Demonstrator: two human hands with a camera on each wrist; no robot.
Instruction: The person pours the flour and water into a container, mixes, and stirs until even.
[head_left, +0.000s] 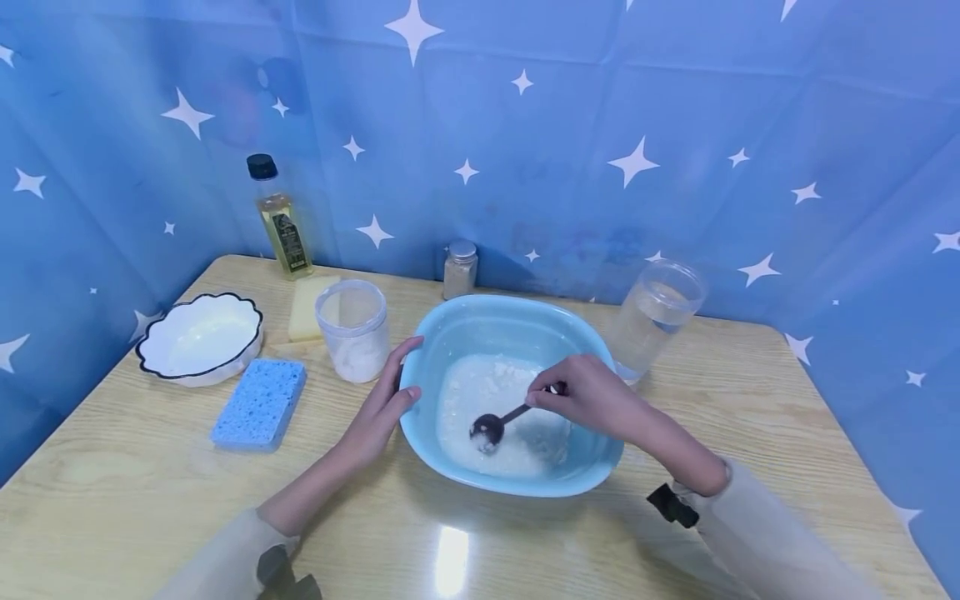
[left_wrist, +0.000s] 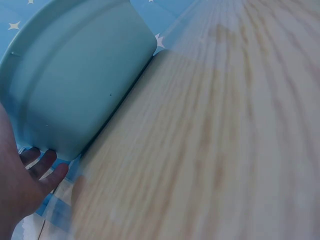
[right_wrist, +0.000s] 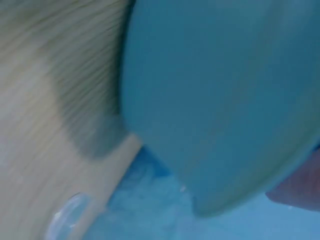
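Observation:
A light blue basin (head_left: pixel 438 467) sits on the table with a wet white mixture (head_left: pixel 468 387), lumpy in places, in its bottom. My left hand (head_left: pixel 382 408) rests on the basin's left side, thumb and forefinger at the rim. In the left wrist view, the other fingers (left_wrist: pixel 45 162) lie fairly straight and spread against the outer wall. Reaching over the right rim, my right hand (head_left: pixel 581 392) pinches the handle of a dark brown spoon (head_left: pixel 487 429). The spoon's bowl is in the mixture with some white stuff on it. In the right wrist view, the basin's outer wall (right_wrist: pixel 210 100) hides the spoon.
Left of the basin stand a clear tub (head_left: pixel 356 350) of white contents, a yellow sponge (head_left: pixel 303 312), a blue sponge (head_left: pixel 262 404) and a white scalloped bowl (head_left: pixel 202 333). Behind are an oil bottle (head_left: pixel 285 229) and a small jar (head_left: pixel 460 271). A water jug (head_left: pixel 645 325) stands close right.

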